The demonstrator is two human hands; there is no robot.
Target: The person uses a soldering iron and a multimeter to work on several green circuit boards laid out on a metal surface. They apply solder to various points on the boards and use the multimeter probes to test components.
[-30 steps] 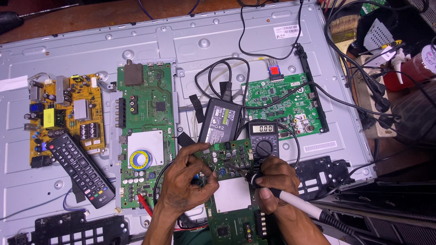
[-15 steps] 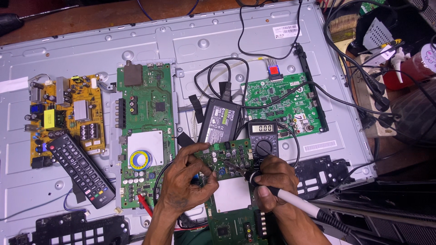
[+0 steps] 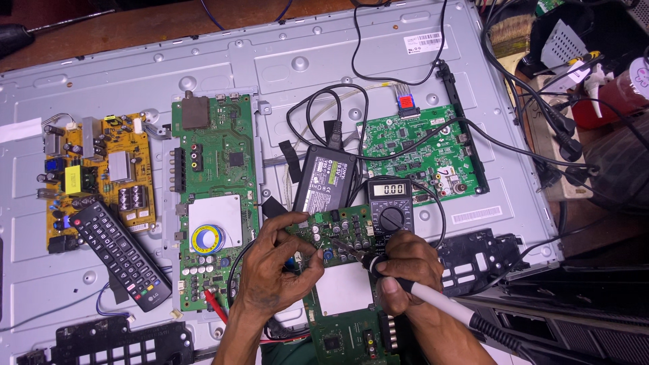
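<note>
Both hands work over the small green circuit board (image 3: 338,233) below the multimeter (image 3: 390,206). The right hand (image 3: 405,260) grips a white soldering iron (image 3: 439,304); the left hand (image 3: 280,263) pinches something too small to tell.

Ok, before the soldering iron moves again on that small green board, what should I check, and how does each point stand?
1. Left hand steadies the small green board: ok.
2. Right hand grips the soldering iron by its white handle: ok.
3. Iron tip on the intended joint: cannot tell, too small.
4. Multimeter beside the board, display readable: ok.
5. Black cables away from the iron tip: ok.
6. Red probe lies loose by the left wrist: ok.
</note>
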